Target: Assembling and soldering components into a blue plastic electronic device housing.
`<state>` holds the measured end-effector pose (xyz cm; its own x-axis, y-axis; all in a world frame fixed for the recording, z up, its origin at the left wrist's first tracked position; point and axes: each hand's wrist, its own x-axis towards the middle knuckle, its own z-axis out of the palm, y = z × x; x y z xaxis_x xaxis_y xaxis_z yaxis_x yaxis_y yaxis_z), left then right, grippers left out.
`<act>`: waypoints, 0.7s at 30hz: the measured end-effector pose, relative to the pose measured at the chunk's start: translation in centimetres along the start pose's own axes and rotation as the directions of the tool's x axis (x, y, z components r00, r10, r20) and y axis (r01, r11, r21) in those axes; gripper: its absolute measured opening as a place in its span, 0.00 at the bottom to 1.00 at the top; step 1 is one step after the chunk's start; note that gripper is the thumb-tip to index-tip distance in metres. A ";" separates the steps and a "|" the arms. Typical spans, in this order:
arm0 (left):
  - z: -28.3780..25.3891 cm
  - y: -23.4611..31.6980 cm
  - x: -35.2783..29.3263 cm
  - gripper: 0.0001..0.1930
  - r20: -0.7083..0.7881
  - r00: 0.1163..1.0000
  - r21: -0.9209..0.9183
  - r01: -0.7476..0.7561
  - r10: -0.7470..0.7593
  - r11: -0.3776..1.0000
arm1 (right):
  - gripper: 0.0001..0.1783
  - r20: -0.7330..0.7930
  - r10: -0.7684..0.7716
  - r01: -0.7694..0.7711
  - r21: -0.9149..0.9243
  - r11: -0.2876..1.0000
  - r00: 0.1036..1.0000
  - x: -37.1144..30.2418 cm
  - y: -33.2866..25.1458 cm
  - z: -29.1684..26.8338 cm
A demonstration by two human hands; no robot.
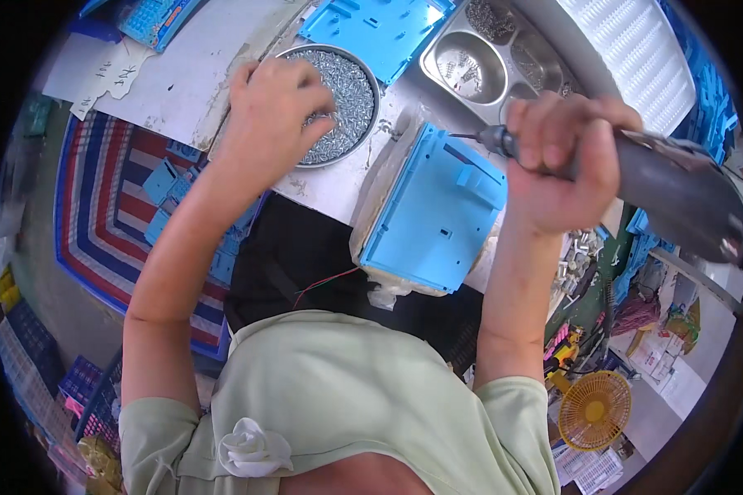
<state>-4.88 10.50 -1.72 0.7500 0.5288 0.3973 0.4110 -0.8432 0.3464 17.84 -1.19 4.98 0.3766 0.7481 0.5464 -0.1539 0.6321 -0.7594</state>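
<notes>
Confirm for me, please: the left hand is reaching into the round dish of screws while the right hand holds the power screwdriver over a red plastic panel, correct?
Not quite: the plastic panel is light blue, not red, as the head view shows. The rest stands: the left hand is in the round dish of screws, and the right hand holds the power screwdriver over that panel.

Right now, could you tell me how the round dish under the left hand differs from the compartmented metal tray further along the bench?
The round dish is circular with a single well; the metal tray is roughly rectangular and split into several compartments. The round dish is heaped with small silvery screws, while the metal tray holds only sparse bits. The left hand rests in the round dish; no hand touches the metal tray. Both are shiny metal and sit on the bench.
</notes>
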 end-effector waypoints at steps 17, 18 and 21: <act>0.8 2.1 -1.2 0.06 -0.022 0.998 -0.379 0.049 -0.062 0.924 | 0.03 -0.078 0.175 -0.191 -0.375 0.907 0.981 -1.3 2.6 1.3; 0.6 2.5 -1.2 0.06 -0.028 0.997 -0.389 0.050 -0.066 0.920 | 0.04 -0.094 0.163 -0.187 -0.401 0.897 0.982 -1.3 2.6 1.3; 0.4 3.2 -1.3 0.06 -0.096 0.994 -0.393 0.014 -0.056 0.919 | 0.05 -0.095 0.155 -0.177 -0.311 0.934 0.983 -1.1 2.1 1.3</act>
<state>-4.31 7.02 -1.48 0.6726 0.5824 0.4566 0.1851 -0.7298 0.6582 15.92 -0.43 3.20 0.4333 0.8142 0.3864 0.0734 0.3954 -0.9156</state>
